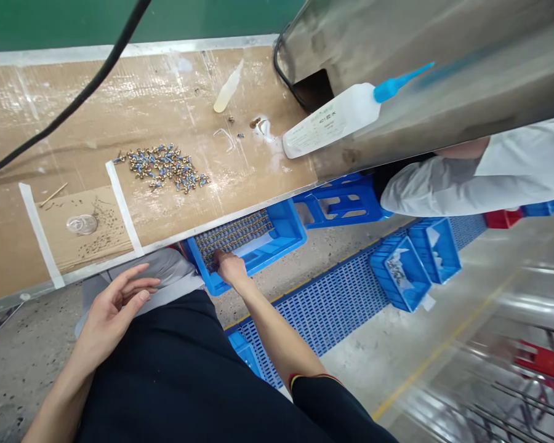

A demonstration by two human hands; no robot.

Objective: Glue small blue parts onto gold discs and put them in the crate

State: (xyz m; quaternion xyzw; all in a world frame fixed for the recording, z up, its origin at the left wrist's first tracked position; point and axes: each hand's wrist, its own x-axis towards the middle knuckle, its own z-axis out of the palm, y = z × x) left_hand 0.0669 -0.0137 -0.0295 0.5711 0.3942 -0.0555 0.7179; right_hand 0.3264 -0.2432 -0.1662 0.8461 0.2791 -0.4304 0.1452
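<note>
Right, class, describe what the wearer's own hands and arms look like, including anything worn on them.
The left hand and right hand are ungloved. The right arm has a dark short sleeve edged with red-and-yellow trim; the left sleeve is out of view.

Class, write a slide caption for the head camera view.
Right hand inside a blue bin of small parts; left hand open; loose blue-and-brass pieces on the bench.

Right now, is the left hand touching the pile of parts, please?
Apart: the head view shows the bench edge between the left hand and the parts pile.
</note>
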